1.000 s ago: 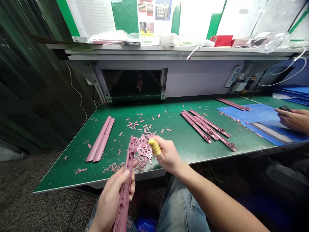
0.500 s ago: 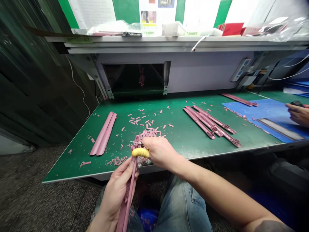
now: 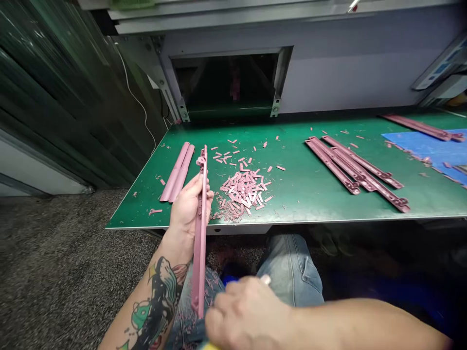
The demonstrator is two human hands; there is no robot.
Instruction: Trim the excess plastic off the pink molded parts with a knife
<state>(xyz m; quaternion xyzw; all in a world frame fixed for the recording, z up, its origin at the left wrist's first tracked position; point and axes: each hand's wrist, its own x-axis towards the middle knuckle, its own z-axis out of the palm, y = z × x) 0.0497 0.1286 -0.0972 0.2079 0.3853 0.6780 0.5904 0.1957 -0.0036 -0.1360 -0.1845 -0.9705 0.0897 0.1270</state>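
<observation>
Two bare hands show in the head view: the left hand [image 3: 188, 206] has its fingers clamped around a long pink strip [image 3: 200, 262], whose far end overlaps the front edge of the green table [image 3: 288, 209]. Near its lower end, the blurred right hand [image 3: 248, 311] curls closed over a yellow handle [image 3: 209, 346]; open tabletop separates pink scraps [image 3: 244, 187] from finished-looking strips [image 3: 332, 166] rightward.

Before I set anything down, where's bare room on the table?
The green table looks mostly bare between the scrap pile and grouped strips, toward the front edge; another patch lies between those strips and the blue sheet. Left of the pile is crowded: left hand, held strip, two smooth pieces.
</observation>
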